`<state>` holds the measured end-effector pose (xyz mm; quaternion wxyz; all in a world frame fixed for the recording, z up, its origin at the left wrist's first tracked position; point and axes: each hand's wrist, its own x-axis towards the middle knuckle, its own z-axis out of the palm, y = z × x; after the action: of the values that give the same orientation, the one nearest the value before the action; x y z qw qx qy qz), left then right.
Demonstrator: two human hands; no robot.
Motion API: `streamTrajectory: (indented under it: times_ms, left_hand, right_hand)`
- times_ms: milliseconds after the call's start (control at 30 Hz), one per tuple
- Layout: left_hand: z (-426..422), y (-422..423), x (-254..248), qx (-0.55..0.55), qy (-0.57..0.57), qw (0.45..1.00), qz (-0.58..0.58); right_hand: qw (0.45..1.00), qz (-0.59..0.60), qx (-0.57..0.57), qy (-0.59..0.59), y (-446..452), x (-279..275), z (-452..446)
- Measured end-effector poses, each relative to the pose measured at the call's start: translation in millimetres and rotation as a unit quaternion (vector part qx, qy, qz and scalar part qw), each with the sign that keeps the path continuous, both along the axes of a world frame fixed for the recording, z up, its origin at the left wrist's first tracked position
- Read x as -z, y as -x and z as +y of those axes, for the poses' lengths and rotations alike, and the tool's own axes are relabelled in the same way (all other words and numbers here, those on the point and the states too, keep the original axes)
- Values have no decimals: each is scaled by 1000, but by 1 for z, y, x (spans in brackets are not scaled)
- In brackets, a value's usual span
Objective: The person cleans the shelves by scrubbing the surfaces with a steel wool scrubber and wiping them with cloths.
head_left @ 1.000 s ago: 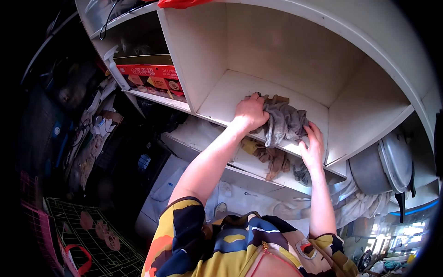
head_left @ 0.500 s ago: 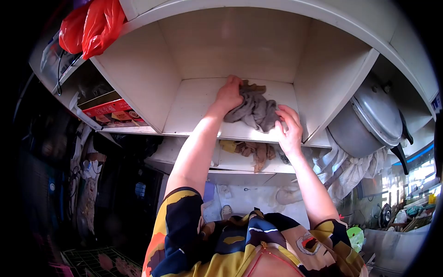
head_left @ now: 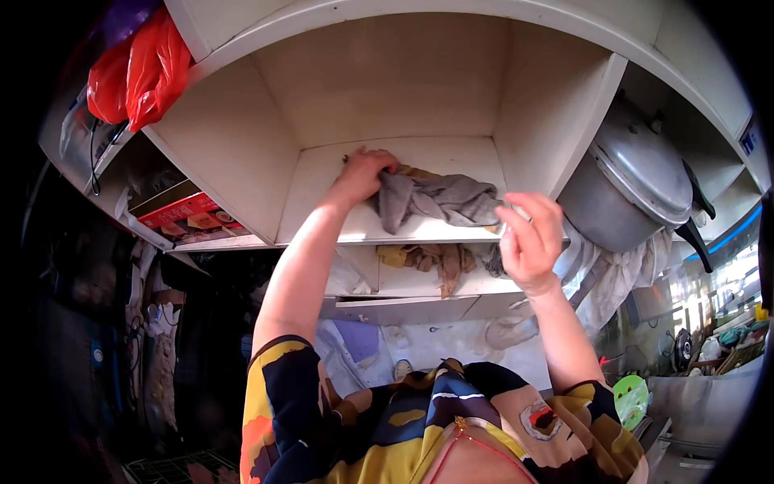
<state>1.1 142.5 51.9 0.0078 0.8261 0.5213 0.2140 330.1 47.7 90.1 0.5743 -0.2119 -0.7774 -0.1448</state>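
A crumpled grey cloth [head_left: 439,200] is stretched sideways over the floor of an open white compartment [head_left: 310,189]. At its left end, my left hand [head_left: 360,177] is closed on the fabric with the fingers bent over it. My right hand [head_left: 534,242] is at the other end, thumb and fingertips pinched on the cloth's edge near the compartment's front; it is slightly blurred. Behind the grey cloth, a brownish piece of fabric [head_left: 418,173] partly shows.
Brown cloths [head_left: 443,262] lie on the shelf below. To the right is a large metal pot [head_left: 633,181] with black handles, above hanging pale cloth [head_left: 609,290]. On the left are a red plastic bag [head_left: 153,73] and a red box [head_left: 181,214].
The bunched grey cloth has been drawn out wider. My left hand has shifted left, and my right hand has moved right and toward me.
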Motion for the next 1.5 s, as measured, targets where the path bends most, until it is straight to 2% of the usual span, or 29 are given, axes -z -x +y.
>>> streamTrajectory:
  times_ms: [67,133,167,200,267,300,333,367,400,467,567,667,700,733,800,833,933,967,1000,1067,1167,1200,1267,1500]
  left_hand:
    - [-6,20,0,-24,11,1000,-5]
    - [-8,28,-11,-77,39,995,57]
    - [-5,30,-16,-87,29,987,133]
    - [-5,23,-29,-83,29,987,133]
    - [-7,5,-55,-175,98,977,-78]
    - [-3,-2,-52,-173,101,977,-77]
    - [-3,-10,-46,-248,51,967,-32]
    - [-2,-16,-41,-320,-3,947,12]
    - [0,-19,-31,-321,-3,947,13]
    - [4,-25,-3,-262,20,958,117]
    - [25,-50,11,-151,3,987,54]
    - [32,-83,13,-45,-49,997,-44]
    - [37,-84,4,-42,13,999,22]
    - [36,-82,-2,-42,12,999,26]
    - [32,-76,-12,-54,96,989,99]
    - [33,-72,-18,-52,94,989,101]
    - [30,-61,-36,-220,121,967,38]
    - [31,-65,-39,-234,61,970,35]
    - [36,-70,-35,-233,63,970,34]
    - [56,-85,-21,-42,-128,991,-18]
    - [77,-128,-5,27,-111,992,-48]
    - [81,-132,-1,31,-113,992,-48]
    - [88,-135,7,16,-11,1000,8]
    - [71,-54,-3,-43,55,996,63]
  right_hand:
    - [993,47,103,-46,-16,-26,0]
    - [981,125,145,-20,-24,-50,16]
    - [979,145,143,-7,-26,-59,27]
    - [978,145,147,-7,-25,-65,34]
    - [975,188,78,93,-21,-74,47]
    - [981,151,87,80,-21,-75,57]
    - [981,149,89,88,-19,-69,62]
    - [970,199,49,131,-14,-62,67]
    - [954,249,7,167,-10,-59,72]
    - [955,259,5,147,-6,-60,72]
    - [950,273,-10,150,-5,-55,71]
    - [957,253,27,138,-7,-53,74]
    - [960,245,22,131,-8,-52,75]
    - [963,237,17,124,-9,-51,75]
    - [963,236,14,133,-9,-49,74]
    - [963,232,11,139,-10,-49,75]
    - [961,239,19,137,-8,-50,73]
    - [961,237,19,138,-7,-50,73]
    - [958,244,18,148,-6,-49,73]
    - [956,248,21,157,-7,-49,72]
    - [957,244,20,153,-9,-46,73]
    - [961,234,27,148,-9,-45,74]
    - [963,225,36,144,-11,-45,75]
    - [959,238,16,151,-6,-46,70]
